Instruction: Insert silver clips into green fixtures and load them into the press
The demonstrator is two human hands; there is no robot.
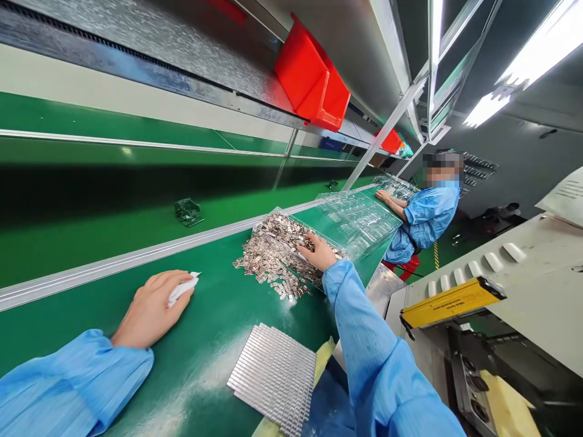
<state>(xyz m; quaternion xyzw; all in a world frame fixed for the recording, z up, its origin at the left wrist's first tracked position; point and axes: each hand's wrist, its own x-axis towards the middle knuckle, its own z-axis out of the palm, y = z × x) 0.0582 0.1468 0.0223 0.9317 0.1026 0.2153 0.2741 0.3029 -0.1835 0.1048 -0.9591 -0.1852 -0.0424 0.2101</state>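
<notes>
Green bench top [209,321] runs away from the viewer, and on it lies a loose pile of small metal pieces [266,252], partly on a clear sheet or tray and partly spilled over its near side. The person's right hand [322,254] is at the right side of this pile, fingers bent down to the pieces; whether its grip has hold of any of them, I cannot tell. The left hand [152,309] rests on the bench to the left of the pile and well apart from it, its grip closed on a white wipe [182,290] between thumb and fingers. Nearer the viewer, a block of silver strips [276,376] lies in close rows, with yellow paper [324,358] showing beside it. Beyond the pile are clear plastic trays [364,221], and past them sits a co-worker [430,212] in blue, forearms on the bench. Overhead, a red bin [310,79] stands on a metal shelf [218,91].
</notes>
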